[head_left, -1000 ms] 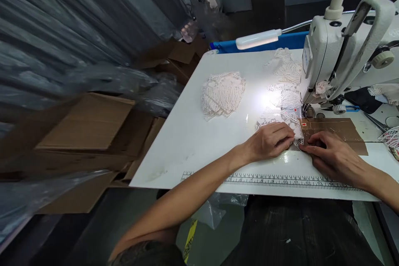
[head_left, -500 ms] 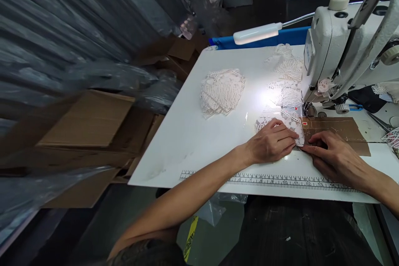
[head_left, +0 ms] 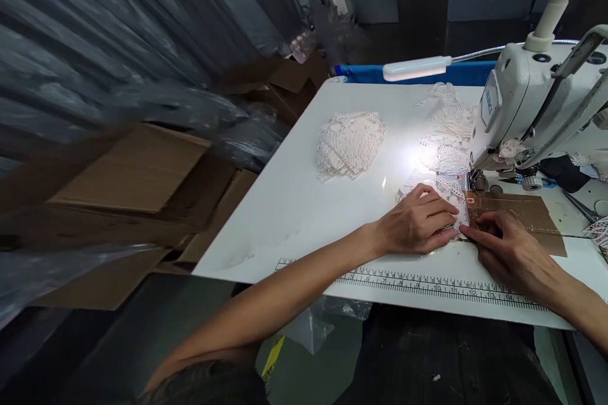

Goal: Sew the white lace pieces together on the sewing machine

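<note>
My left hand (head_left: 420, 223) rests with bent fingers close together on a white lace piece (head_left: 446, 190), holding it against the table beside the needle area of a sewing machine (head_left: 510, 98). My right hand (head_left: 513, 242) has its index fingertip at the lace's near right corner, its other fingers curled; the fingertips seem to grip that edge, though their undersides are hidden. Under and beside my right hand lies a flat brown card (head_left: 517, 202) with a small red-and-white mark at its left end. The lace meets the card's left end.
A stack of white lace pieces (head_left: 351, 145) lies left of the machine, with more lace (head_left: 451, 120) behind my left hand. A printed ruler (head_left: 418, 285) runs along the table's front edge. Scissors (head_left: 579, 205) lie at right. A lamp (head_left: 418, 68) hangs behind; cardboard boxes (head_left: 133, 168) stand left.
The view has shifted, so the machine and table appear lower and slightly to the right. Both hands stay at the lace, my right index fingertip still at its edge.
</note>
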